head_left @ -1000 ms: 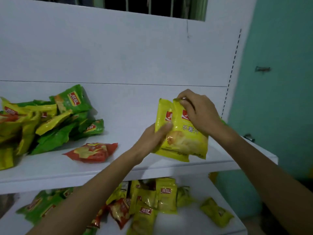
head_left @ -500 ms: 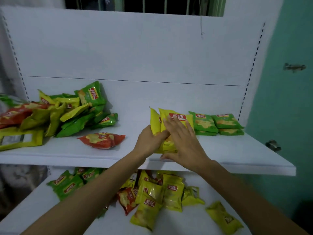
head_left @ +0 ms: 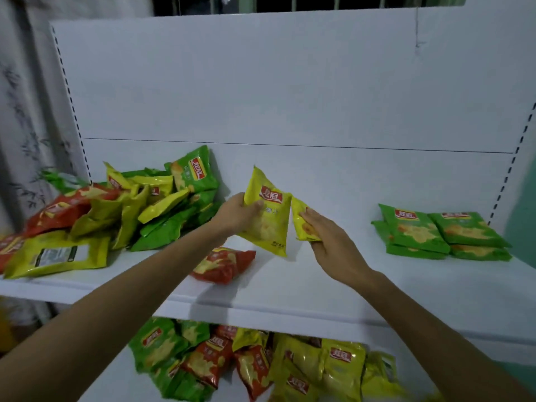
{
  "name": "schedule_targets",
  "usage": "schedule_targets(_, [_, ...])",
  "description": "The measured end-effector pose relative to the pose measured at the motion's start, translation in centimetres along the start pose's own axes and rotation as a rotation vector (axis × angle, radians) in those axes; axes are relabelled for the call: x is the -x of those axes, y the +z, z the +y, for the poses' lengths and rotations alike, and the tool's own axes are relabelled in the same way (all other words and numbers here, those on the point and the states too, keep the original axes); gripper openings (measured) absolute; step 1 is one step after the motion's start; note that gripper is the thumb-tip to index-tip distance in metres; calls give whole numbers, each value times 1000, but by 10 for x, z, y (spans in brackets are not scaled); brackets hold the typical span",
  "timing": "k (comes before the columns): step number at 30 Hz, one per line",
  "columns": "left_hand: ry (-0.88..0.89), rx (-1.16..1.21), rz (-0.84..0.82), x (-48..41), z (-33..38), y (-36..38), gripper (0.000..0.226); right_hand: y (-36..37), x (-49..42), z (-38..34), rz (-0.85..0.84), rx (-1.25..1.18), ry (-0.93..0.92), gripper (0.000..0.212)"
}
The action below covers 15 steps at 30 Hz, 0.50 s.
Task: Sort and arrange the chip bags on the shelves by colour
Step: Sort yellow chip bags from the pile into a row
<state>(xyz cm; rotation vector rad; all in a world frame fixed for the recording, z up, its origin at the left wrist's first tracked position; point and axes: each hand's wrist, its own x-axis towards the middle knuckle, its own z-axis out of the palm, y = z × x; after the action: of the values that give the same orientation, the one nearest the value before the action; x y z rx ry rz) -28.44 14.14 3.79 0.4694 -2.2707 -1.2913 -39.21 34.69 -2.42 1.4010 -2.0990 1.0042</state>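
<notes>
My left hand grips a yellow chip bag, held upright above the middle of the upper white shelf. Right beside it, my right hand holds a second yellow bag, mostly hidden by the fingers. A red bag lies on the shelf below my left wrist. At the shelf's left is a mixed pile of green, yellow and red bags. Green bags lie stacked flat in two neat piles at the right.
The lower shelf carries a jumble of green, red and yellow bags. A white back panel closes the shelf behind. A curtain hangs at the left, and a teal wall is at the right.
The two yellow bags were pressed together on the shelf under both hands. Now they are lifted and parted, one in each hand. The view has shifted left.
</notes>
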Motion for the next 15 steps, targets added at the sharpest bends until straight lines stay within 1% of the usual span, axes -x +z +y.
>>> schedule_targets(2, [-54, -20, -36, -32, -13, -1, 43, 10, -21, 10, -34, 10, 92, 52])
schedule_targets(4, [-65, -112, -53, -61, -23, 2, 57, 19, -41, 21, -54, 91, 130, 53])
schedule_targets(7, [-34, -393, -39, -97, -43, 13, 81, 36, -66, 37, -61, 218, 135, 52])
schedule_targets(9, [17, -579, -43, -111, -53, 17, 90, 50, -79, 47, -130, 298, 154, 53])
schedule_targets(11, [124, -750, -49, -119, -59, 19, 89, 67, -84, 54, -310, 394, 211, 59])
schedule_targets(12, [195, -842, -56, -120, -60, 19, 83, 74, -83, 57, -405, 428, 256, 72])
schedule_targets(13, [261, -924, -77, -123, -61, 20, 73, 82, -81, 60, -457, 447, 283, 87])
schedule_targets(15, [333, -984, -203, -130, -69, 27, 55, 94, -77, 64, -437, 474, 263, 114])
